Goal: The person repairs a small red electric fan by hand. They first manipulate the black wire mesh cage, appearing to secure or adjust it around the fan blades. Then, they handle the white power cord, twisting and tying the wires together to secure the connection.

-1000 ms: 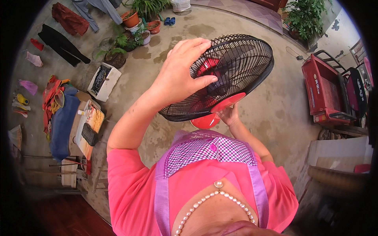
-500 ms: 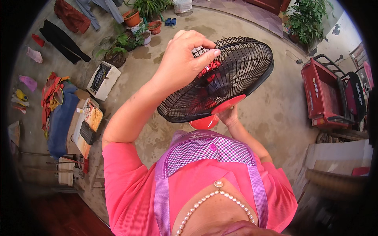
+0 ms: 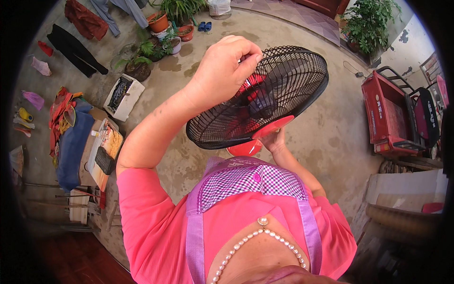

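A fan (image 3: 262, 111) with a black wire cage, red inner parts and a red plate on its lower rim is tilted in front of my chest. My left hand (image 3: 228, 68) is bent over the cage's far left side, thumb and forefinger closed close to the rim; whatever they pinch is hidden. Low on the fan's near side, my right hand (image 3: 274, 140) grips it by the red plate, its fingers partly out of sight behind it. Below the cage shows a round red part (image 3: 245, 148), close to my purple checked apron (image 3: 250, 187).
To the left stand a white box (image 3: 124, 97) with dark items and a low table with a board (image 3: 108, 154) beside blue cloth (image 3: 75, 146). Potted plants (image 3: 184, 32) line the back. A red cart (image 3: 395, 111) stands at right on the damp concrete floor.
My left hand and forearm have shifted slightly left, the fingers drawing a little closer in. The fan cage has turned slightly, its left edge moving outward. My right hand stays about where it was.
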A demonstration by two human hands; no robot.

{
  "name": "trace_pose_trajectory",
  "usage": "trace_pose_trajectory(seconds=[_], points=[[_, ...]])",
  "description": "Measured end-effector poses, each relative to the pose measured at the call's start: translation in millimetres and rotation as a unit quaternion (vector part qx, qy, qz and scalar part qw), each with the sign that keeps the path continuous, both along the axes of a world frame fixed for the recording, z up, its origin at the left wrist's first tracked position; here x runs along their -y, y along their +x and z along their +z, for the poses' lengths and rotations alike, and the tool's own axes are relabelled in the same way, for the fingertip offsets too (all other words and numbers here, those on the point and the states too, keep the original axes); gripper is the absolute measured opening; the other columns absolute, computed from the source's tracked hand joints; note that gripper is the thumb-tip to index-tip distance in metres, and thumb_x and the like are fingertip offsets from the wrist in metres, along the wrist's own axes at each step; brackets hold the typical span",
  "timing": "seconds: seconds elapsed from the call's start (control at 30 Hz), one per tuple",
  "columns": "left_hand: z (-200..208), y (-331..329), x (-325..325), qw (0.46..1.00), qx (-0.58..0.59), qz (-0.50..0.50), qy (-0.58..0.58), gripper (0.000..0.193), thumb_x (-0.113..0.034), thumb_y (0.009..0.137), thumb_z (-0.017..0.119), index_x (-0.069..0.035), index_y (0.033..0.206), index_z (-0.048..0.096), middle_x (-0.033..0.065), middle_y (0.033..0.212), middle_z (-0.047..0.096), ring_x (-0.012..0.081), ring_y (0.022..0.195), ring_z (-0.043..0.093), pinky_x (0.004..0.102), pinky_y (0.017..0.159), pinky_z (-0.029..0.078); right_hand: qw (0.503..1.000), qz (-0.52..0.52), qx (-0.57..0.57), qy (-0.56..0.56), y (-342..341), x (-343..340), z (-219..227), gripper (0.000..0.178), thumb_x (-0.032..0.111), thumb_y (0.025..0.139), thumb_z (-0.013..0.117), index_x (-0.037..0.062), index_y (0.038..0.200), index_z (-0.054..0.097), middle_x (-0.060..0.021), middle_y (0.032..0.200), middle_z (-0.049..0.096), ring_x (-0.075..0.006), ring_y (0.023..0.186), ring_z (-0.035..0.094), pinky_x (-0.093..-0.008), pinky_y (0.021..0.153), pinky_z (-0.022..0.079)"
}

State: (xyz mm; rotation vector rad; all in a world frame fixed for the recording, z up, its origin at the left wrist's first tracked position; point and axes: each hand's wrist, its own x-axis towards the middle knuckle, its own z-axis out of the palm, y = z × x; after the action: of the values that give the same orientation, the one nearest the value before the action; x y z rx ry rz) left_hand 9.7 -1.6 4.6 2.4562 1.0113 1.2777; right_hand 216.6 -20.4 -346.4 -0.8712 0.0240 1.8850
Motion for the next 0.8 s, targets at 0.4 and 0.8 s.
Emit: trace_pose_trajectory(seconds=[0.4, 0.8], points=[[12.5, -17.7, -29.8, 0.969, -0.098, -0.21, 0.083, 0.007, -0.004, 0.089, 0.059, -0.001, 0.095, 0.06, 0.0088, 0.091, 0.059, 0.0241, 0.091, 0.057, 0.0331, 0.08, 0.045, 0.996, 0.02, -0.076, 0.037, 10.1, -4.4, 2.3, 0.077, 0.066, 0.087, 0.034, 0.0149, 0.145, 0.037, -0.0084, 0.147, 0.041, -0.0331, 0.134, 0.038, -0.0569, 0.111, 0.025], [41.4, -17.6, -23.4, 0.933, -0.062, -0.2, -0.293, 0.027, -0.009, 0.09, 0.064, -0.001, 0.115, 0.059, 0.0021, 0.104, 0.061, 0.0106, 0.098, 0.057, 0.0262, 0.09, 0.047, 0.998, -0.005, -0.049, 0.036, 9.5, -4.6, -5.8, 0.101, 0.083, 0.078, 0.036, 0.0046, 0.141, 0.037, -0.0147, 0.141, 0.044, -0.0345, 0.127, 0.044, -0.0529, 0.107, 0.033]])
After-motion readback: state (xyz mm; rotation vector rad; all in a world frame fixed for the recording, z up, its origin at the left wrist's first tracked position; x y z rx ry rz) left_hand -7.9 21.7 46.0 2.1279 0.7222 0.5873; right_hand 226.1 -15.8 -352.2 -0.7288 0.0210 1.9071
